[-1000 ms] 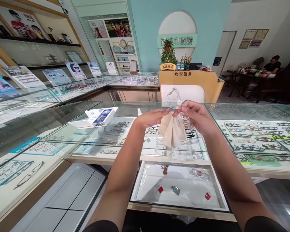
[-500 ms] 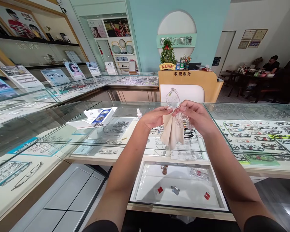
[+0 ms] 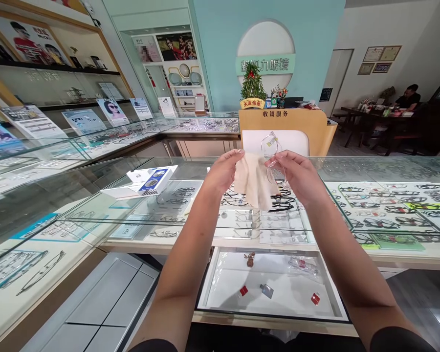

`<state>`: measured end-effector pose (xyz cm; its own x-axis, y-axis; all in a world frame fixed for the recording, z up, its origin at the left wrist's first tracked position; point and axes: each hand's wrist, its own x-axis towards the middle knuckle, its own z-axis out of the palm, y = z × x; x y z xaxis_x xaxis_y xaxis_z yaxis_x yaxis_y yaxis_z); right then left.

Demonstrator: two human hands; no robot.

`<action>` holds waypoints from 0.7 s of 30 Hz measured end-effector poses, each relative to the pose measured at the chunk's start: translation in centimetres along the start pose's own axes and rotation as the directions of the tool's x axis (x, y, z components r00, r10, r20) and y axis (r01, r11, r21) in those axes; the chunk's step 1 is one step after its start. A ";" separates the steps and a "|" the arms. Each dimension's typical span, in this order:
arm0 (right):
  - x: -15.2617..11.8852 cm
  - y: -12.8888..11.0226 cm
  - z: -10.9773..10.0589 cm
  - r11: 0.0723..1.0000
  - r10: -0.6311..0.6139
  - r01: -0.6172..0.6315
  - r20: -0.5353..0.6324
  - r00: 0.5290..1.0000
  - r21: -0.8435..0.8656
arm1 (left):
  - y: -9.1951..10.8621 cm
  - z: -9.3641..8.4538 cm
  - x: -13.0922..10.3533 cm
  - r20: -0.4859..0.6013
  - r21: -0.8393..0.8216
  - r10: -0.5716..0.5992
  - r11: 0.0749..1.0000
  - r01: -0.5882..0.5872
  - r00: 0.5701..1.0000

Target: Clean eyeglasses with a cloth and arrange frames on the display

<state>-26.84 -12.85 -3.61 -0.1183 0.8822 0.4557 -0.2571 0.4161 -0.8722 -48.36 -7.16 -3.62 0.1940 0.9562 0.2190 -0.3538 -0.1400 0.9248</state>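
My left hand (image 3: 223, 171) pinches the upper left corner of a cream cloth (image 3: 251, 181), which hangs down over the glass counter. To its right, my right hand (image 3: 297, 173) is closed on a pair of clear-framed glasses (image 3: 270, 145). The glasses are held upright on end, one lens above the fingers and the other below, with a small yellowish label at the upper lens. The cloth's right edge hangs just beside the lower lens; whether they touch is hard to tell.
An open white and blue box (image 3: 154, 181) stands on the glass counter at left. Eyeglass frames (image 3: 407, 222) lie under the glass. Below, an open white drawer (image 3: 212, 281) holds small packets. A person (image 3: 408, 99) sits at a far table.
My left hand has moved left, away from the glasses, spreading the cloth between the hands. The glasses have shifted slightly right and turned in my right hand.
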 end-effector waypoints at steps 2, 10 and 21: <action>0.2 0.4 0.1 1.000 0.006 -0.006 -0.039 0.999 0.003 | 0.1 0.3 -0.1 -0.056 -0.006 0.054 0.999 -0.054 0.997; 0.2 1.4 1.0 0.998 0.034 -0.028 -0.106 0.994 0.052 | -0.3 2.4 -1.1 -0.047 0.171 0.279 0.948 -0.267 0.959; 0.1 1.5 1.3 0.999 0.015 -0.009 -0.118 0.993 0.052 | -0.3 4.2 -3.0 0.106 0.414 0.509 0.758 -0.504 0.854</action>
<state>-28.50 -12.41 -4.64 -0.0082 0.9084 0.4181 -0.3054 0.3958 -0.8661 -44.96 -11.05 -3.18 0.0829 0.7181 0.6910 0.0132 -0.6941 0.7198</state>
